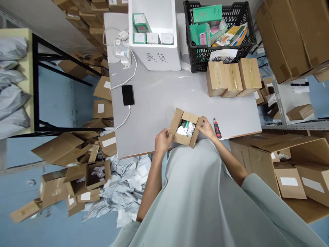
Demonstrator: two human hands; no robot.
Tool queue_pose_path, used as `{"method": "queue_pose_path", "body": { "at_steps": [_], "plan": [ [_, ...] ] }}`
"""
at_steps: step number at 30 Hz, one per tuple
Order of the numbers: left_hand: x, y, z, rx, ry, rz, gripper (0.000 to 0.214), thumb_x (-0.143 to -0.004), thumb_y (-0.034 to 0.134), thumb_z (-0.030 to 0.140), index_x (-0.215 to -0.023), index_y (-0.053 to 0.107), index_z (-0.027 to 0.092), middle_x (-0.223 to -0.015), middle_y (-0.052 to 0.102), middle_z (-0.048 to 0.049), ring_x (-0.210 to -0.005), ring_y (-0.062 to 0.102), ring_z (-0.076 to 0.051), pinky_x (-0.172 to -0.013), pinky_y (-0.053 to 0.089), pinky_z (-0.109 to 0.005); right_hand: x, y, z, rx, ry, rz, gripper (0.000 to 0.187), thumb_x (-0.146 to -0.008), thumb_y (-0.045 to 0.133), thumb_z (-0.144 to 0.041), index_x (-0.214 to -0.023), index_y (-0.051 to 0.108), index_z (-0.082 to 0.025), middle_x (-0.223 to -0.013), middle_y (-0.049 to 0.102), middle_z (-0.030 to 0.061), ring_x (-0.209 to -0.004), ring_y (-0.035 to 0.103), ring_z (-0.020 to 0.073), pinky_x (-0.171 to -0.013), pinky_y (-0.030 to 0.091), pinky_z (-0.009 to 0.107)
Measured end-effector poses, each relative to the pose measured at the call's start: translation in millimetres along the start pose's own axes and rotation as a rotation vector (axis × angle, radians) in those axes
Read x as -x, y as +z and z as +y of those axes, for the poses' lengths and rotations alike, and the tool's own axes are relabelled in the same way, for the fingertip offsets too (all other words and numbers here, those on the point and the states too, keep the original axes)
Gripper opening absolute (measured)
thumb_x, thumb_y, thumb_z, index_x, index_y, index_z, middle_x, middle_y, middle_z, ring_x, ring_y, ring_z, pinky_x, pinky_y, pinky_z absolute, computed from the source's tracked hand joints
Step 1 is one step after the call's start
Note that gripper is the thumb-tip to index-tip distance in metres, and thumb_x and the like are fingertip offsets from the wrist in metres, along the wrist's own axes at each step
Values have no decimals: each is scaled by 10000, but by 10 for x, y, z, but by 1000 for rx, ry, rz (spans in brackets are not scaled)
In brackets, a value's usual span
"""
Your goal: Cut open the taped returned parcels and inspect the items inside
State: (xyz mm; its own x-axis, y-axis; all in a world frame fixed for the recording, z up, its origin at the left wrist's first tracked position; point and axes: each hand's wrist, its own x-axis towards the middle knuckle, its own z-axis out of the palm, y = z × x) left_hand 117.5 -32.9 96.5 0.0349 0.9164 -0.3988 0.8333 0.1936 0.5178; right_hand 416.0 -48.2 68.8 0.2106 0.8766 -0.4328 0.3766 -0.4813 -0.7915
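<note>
A small cardboard box (183, 140) with its flaps folded out sits at the front edge of the grey table. Crumpled white paper (190, 129) and something green show inside it. My left hand (163, 140) grips the box's left flap, fingers closed on the cardboard. On the opposite side, my right hand (206, 129) pinches the right flap between thumb and fingers. A red and black utility knife (217, 128) lies on the table just right of my right hand.
A white bin (164, 58) with green boxes and a black crate (191, 51) stand at the back. Three taped cartons (232, 77) sit before the crate. A black phone (128, 95) lies left on a cable. Opened boxes and grey plastic bags (123, 185) cover the floor at left.
</note>
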Motion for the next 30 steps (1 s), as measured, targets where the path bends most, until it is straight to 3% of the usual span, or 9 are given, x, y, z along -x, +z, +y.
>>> {"method": "queue_pose_path", "body": {
  "at_steps": [4,8,11,14,16,19,23,27,30],
  "plan": [
    [-179,-153,-104,-11,-95,-5,232,-1028,612,279,-1177,780,221,-1239,862,-126,-1070,822,-325,-974,602,-423,41,-113,172,-318,59,8,759,-724,798,-346,-1428,520,-277,-1187,784,33,-711,750,173,-721,685,367],
    [-547,-163,80,54,36,78,277,-1034,584,245,-1221,788,222,-1254,856,-120,-1151,801,-318,-1030,593,-420,170,-126,218,-440,137,34,590,-705,824,-411,-1164,473,-293,-935,765,-36,-654,767,183,-614,634,297],
    [-850,-121,345,121,147,129,322,-1021,556,202,-1246,784,220,-1295,833,-121,-1237,766,-312,-1120,577,-440,360,-131,236,-269,180,19,436,-806,789,-408,-1075,465,-295,-882,760,-39,-663,778,190,-645,636,302],
    [-954,-86,566,151,237,208,394,-993,546,150,-1326,755,184,-1402,761,-171,-1355,695,-332,-1223,527,-490,536,-166,210,186,142,-9,229,-899,766,-318,-1015,575,-271,-949,776,14,-836,808,227,-809,663,360],
    [-832,-60,643,150,291,299,415,-1011,567,172,-1398,715,175,-1532,671,-204,-1487,597,-356,-1295,462,-528,588,-190,135,446,22,32,158,-956,742,-273,-1093,668,-245,-1161,782,95,-1049,801,277,-958,656,424],
    [-422,26,632,141,317,403,413,-1074,563,244,-1476,651,217,-1642,573,-196,-1594,488,-357,-1353,389,-566,531,-187,-54,614,-207,89,287,-1038,667,-236,-1321,703,-200,-1440,680,197,-1326,701,345,-1115,609,492],
    [65,267,472,106,251,372,478,-1070,606,283,-1543,579,229,-1683,526,-211,-1599,495,-375,-1343,409,-596,285,-58,-291,708,-310,18,421,-1033,691,-217,-1450,659,-168,-1632,548,263,-1505,556,398,-1200,563,550],
    [113,514,378,71,116,249,906,-904,826,275,-1687,390,145,-1793,355,-327,-1679,377,-507,-1316,409,-710,101,171,-380,766,-266,11,670,-950,808,-222,-1556,529,-165,-1742,444,305,-1598,449,443,-1222,534,631],
    [25,557,378,26,40,178,971,-873,850,255,-1696,366,75,-1805,303,-389,-1669,379,-559,-1297,424,-724,127,239,-398,784,-249,-8,754,-934,771,-180,-1623,466,-157,-1764,406,324,-1573,487,451,-1208,546,628]
  ]
}}
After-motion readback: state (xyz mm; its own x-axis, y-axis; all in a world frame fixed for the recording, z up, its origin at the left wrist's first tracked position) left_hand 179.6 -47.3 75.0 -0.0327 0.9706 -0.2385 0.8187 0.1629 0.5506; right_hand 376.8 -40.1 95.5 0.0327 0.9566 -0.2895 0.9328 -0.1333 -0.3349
